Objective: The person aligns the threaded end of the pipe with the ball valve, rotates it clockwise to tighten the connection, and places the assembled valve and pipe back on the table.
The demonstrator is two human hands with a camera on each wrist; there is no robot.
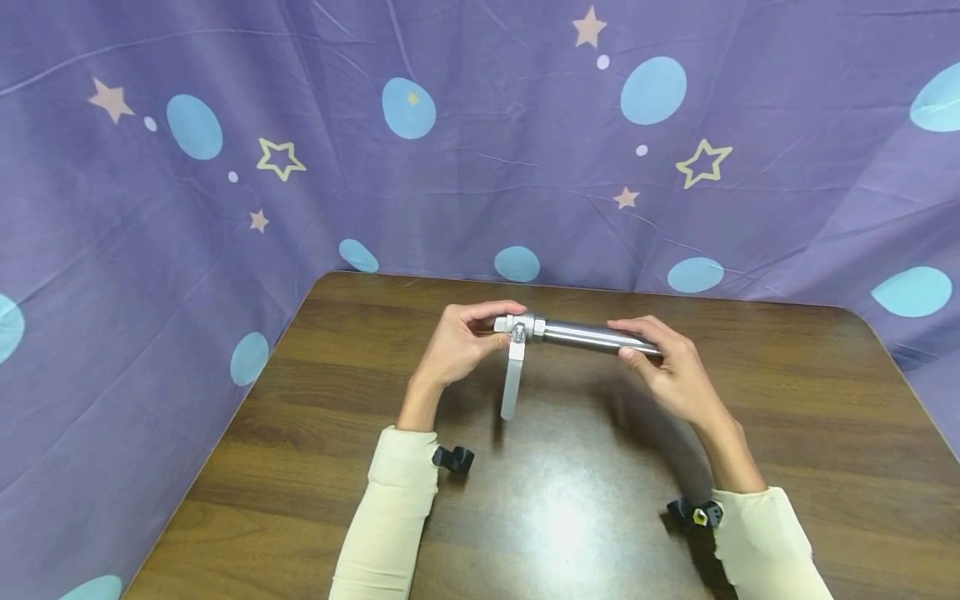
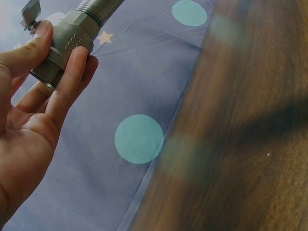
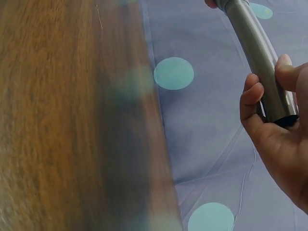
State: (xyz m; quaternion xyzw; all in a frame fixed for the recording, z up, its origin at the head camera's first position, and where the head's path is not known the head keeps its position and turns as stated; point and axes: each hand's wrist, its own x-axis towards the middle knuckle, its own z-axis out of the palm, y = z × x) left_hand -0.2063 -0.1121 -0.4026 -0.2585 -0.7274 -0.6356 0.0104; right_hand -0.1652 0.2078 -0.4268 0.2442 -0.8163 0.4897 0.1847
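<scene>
A silver ball valve (image 1: 529, 324) with a flat lever handle (image 1: 512, 387) is joined to a shiny metal pipe (image 1: 588, 335). My left hand (image 1: 455, 342) pinches the valve body between thumb and fingers at its left end. In the left wrist view the thumb presses one side of the valve (image 2: 72, 36) and the fingertips the other. Around the pipe's right end curl the thumb and fingers of my right hand (image 1: 670, 367). The right wrist view shows the open, dark end of the pipe (image 3: 262, 62) near that palm. Valve and pipe are held up over the table, lever pointing toward me.
The brown wooden table (image 1: 300, 467) has rounded far corners and reflects a bright light. A purple curtain (image 1: 465, 183) with stars and blue dots hangs behind it and along its left side. Small black wrist devices (image 1: 454, 459) sit at both sleeves.
</scene>
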